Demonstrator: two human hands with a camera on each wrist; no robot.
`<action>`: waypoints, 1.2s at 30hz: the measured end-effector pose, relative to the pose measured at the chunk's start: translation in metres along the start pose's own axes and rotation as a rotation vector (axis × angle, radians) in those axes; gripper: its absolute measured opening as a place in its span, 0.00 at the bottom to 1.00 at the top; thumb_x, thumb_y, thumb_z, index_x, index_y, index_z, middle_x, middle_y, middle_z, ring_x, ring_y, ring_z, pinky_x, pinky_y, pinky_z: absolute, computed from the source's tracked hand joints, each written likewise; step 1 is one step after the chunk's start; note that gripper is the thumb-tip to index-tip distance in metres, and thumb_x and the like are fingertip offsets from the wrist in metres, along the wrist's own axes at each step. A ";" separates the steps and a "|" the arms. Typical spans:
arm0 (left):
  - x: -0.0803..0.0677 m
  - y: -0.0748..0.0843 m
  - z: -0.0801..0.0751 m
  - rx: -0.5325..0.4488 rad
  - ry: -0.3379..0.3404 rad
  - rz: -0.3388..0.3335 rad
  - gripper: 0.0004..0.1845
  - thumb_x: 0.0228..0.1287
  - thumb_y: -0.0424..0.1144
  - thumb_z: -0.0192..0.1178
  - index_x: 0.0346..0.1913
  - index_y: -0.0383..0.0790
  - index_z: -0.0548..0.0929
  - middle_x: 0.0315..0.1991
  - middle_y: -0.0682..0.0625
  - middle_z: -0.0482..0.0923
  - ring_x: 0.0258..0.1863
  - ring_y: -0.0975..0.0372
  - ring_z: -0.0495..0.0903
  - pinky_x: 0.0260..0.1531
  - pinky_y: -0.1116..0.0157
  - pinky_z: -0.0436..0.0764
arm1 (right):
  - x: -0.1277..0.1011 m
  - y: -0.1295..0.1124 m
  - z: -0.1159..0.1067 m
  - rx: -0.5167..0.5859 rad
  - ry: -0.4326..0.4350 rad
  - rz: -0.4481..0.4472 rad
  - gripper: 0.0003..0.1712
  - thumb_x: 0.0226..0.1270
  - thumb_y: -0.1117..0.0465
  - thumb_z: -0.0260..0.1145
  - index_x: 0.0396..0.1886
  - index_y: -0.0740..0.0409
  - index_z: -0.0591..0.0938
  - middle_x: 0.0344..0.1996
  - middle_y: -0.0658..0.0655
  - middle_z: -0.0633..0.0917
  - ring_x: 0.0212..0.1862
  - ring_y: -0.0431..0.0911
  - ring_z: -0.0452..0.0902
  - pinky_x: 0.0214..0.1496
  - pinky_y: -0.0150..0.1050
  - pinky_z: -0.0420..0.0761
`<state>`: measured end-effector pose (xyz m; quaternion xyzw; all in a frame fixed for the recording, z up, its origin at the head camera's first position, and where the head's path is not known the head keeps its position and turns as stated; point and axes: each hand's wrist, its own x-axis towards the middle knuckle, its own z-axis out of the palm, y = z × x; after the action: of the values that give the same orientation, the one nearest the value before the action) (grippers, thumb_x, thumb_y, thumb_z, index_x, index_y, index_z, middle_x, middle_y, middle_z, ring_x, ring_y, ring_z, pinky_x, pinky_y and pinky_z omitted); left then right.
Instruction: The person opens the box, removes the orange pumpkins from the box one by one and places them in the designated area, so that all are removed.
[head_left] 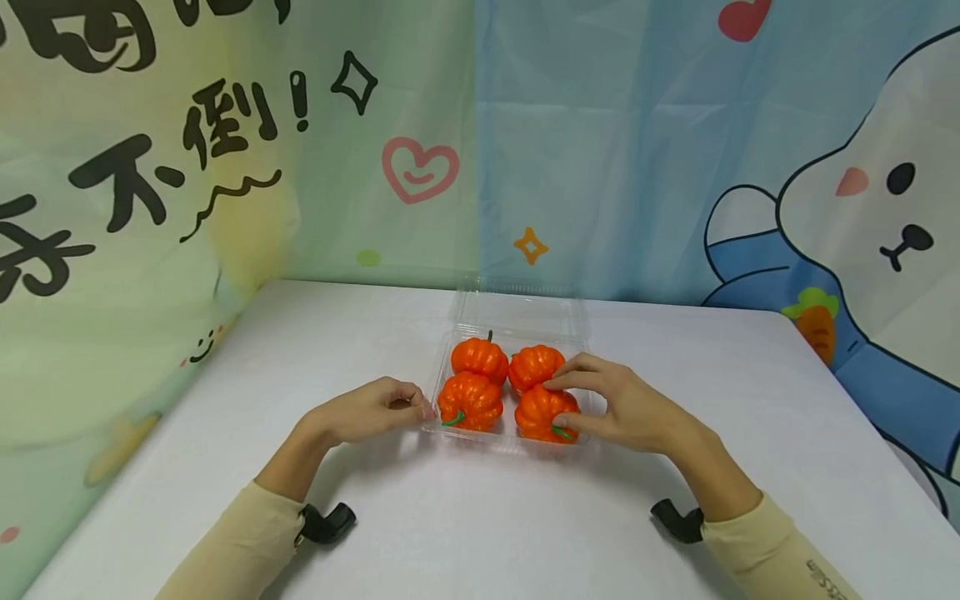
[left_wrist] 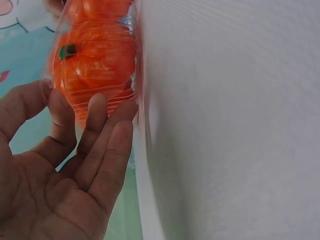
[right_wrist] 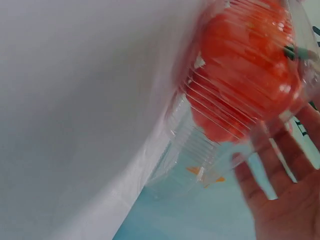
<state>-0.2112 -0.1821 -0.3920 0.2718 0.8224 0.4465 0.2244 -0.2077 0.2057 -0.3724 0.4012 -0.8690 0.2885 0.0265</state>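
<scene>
A clear plastic clamshell box (head_left: 487, 442) holds several small orange pumpkins with green stems, set in two columns. My left hand (head_left: 382, 410) is at the box's left side; in the left wrist view its thumb and index finger (left_wrist: 61, 107) pinch the rim, the other fingers against the ribbed wall. My right hand (head_left: 622, 404) reaches over the right rim. Its thumb and a fingertip span the front right pumpkin (head_left: 542, 410), the thumb beside the stem. In the right wrist view the other fingers (right_wrist: 250, 185) stretch outside the clear wall.
The box's transparent lid (head_left: 517, 312) lies folded back toward the rear of the white table (head_left: 465, 533). Behind the table hangs a printed curtain (head_left: 585, 150) with a cartoon animal. Black wrist mounts (head_left: 327, 523) stick out from both sleeves.
</scene>
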 end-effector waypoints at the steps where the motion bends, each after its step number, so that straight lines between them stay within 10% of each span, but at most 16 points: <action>1: 0.000 0.000 0.000 0.002 0.003 0.000 0.11 0.75 0.39 0.55 0.43 0.39 0.86 0.48 0.50 0.87 0.51 0.57 0.79 0.58 0.55 0.75 | 0.000 0.000 0.001 0.003 0.000 -0.012 0.21 0.64 0.52 0.76 0.56 0.45 0.87 0.53 0.41 0.81 0.55 0.40 0.77 0.56 0.45 0.82; 25: 0.000 -0.001 -0.001 -0.004 0.000 -0.003 0.11 0.76 0.40 0.56 0.44 0.39 0.86 0.47 0.51 0.86 0.51 0.57 0.79 0.57 0.56 0.75 | 0.007 -0.014 0.009 0.017 -0.099 -0.105 0.31 0.61 0.64 0.73 0.66 0.46 0.82 0.66 0.53 0.75 0.68 0.50 0.71 0.64 0.51 0.78; 36: -0.001 -0.001 -0.003 0.033 0.004 0.001 0.10 0.75 0.38 0.54 0.43 0.40 0.86 0.43 0.52 0.85 0.47 0.57 0.77 0.51 0.62 0.75 | 0.004 -0.013 0.004 -0.017 -0.008 -0.135 0.31 0.61 0.64 0.75 0.66 0.49 0.81 0.66 0.52 0.76 0.68 0.50 0.72 0.62 0.48 0.80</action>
<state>-0.2125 -0.1846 -0.3913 0.2751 0.8298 0.4337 0.2181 -0.2006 0.1943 -0.3685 0.4599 -0.8424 0.2771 0.0457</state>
